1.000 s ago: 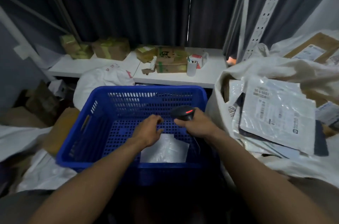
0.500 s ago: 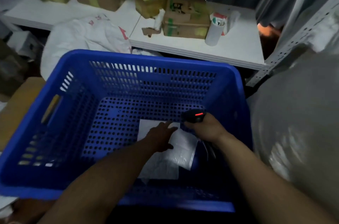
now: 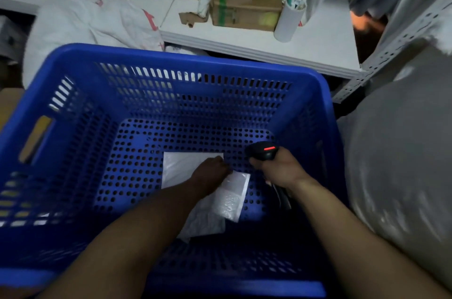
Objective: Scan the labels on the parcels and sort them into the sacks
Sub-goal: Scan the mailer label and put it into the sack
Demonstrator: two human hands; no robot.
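A blue perforated basket [image 3: 186,71] fills the middle of the view. On its floor lies a flat white parcel [image 3: 179,169], and a small bubble-wrap parcel [image 3: 232,197] overlaps it on the right. My left hand [image 3: 210,175] is down on the white parcel, fingers curled over its far right corner. My right hand [image 3: 281,169] grips a black handheld scanner [image 3: 263,153] with a red light on top. The scanner sits just right of the parcels, low inside the basket. My left forearm covers the parcels' near edges.
A white sack [image 3: 80,22] with red print lies behind the basket at the left. A bulging grey sack [image 3: 401,151] presses against the basket's right side. Beyond is a white shelf [image 3: 318,49] with cardboard boxes [image 3: 244,2] and a white roll [image 3: 287,22]. A perforated metal rack post [image 3: 381,54] stands right.
My view has tipped down and closer into the basket. Both hands have dropped to the basket floor; my left hand has gone from above the white parcel to its far corner.
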